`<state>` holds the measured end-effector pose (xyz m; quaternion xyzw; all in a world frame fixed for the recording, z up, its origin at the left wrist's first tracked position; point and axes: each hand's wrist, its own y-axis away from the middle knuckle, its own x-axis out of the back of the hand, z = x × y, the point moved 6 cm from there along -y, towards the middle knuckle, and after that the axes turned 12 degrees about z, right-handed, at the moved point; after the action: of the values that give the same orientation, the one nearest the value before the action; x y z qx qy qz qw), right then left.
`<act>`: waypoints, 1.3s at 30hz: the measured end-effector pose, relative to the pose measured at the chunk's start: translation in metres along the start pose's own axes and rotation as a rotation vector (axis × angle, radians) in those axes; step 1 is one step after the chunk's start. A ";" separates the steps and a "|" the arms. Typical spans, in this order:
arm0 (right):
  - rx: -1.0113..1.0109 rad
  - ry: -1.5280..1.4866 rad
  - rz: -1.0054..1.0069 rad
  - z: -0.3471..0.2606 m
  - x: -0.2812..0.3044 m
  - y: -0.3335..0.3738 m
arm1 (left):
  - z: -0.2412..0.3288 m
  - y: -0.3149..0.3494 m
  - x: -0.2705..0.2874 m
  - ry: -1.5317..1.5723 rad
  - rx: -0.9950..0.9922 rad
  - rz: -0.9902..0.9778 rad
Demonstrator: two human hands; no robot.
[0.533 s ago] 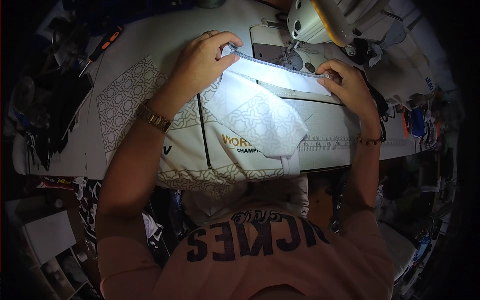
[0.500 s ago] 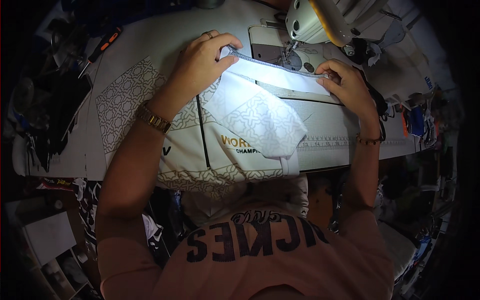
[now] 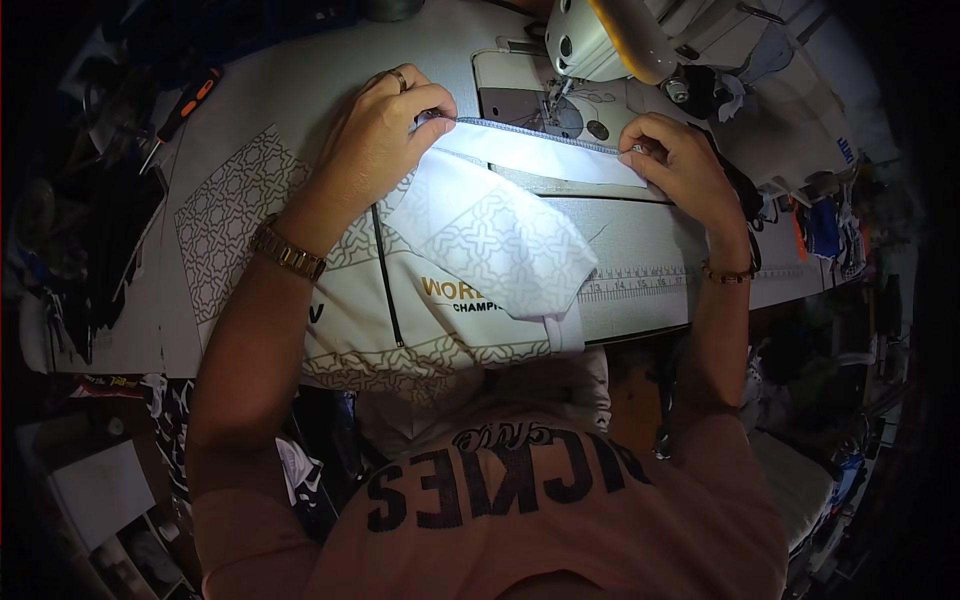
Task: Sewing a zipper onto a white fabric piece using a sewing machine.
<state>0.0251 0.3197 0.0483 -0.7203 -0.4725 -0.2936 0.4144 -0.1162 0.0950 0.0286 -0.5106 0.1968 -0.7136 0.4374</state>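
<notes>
A white fabric band (image 3: 535, 155) with a dark overlocked upper edge stretches between my two hands, in front of the sewing machine's needle area. My left hand (image 3: 385, 135) pinches its left end between thumb and fingers. At the other end my right hand (image 3: 680, 165) grips the band's corner the same way. Below the left hand spreads a white garment (image 3: 455, 255) with a grey-brown geometric pattern, lettering and a black zipper (image 3: 388, 285). One patterned flap of it lies folded under the band, brightly lit. Whether band and flap are one piece I cannot tell.
The sewing machine (image 3: 600, 45) stands beyond the band, its needle (image 3: 562, 88) over the metal plate. A ruler scale (image 3: 640, 284) runs along the table's near side. A screwdriver (image 3: 190, 110) with an orange-black handle lies at the far left. Cloth scraps (image 3: 825, 230) hang at right.
The whole view has shifted slightly, so everything sits further left. My left fingers now cover the band's end, whose folded corner showed before. Both hands keep hold of the band.
</notes>
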 end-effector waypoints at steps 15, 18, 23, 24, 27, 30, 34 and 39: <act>0.152 -0.081 0.074 -0.008 0.006 -0.002 | 0.004 0.002 -0.001 -0.050 -0.099 0.041; 0.125 -0.152 0.068 -0.015 0.004 -0.001 | 0.014 0.000 -0.001 -0.021 -0.128 0.063; 0.110 -0.327 0.010 -0.036 -0.016 0.004 | 0.042 0.002 -0.012 0.107 -0.131 0.013; 0.168 -0.370 0.014 -0.044 -0.019 0.005 | 0.048 0.003 -0.017 0.171 -0.115 -0.024; 0.244 -0.439 -0.015 -0.056 -0.025 0.007 | 0.053 0.006 -0.023 0.237 -0.094 -0.080; 0.229 -0.466 -0.035 -0.052 -0.026 0.005 | 0.047 0.005 -0.022 0.268 -0.126 -0.098; 0.244 -0.165 0.140 -0.034 -0.023 -0.002 | 0.020 -0.007 -0.003 0.371 -0.035 0.089; 0.411 0.067 0.030 -0.012 -0.015 0.004 | -0.010 -0.010 0.000 0.709 0.377 0.045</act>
<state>0.0232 0.3015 0.0410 -0.6171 -0.4978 -0.2088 0.5725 -0.1299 0.0990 0.0316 -0.1391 0.2124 -0.8593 0.4440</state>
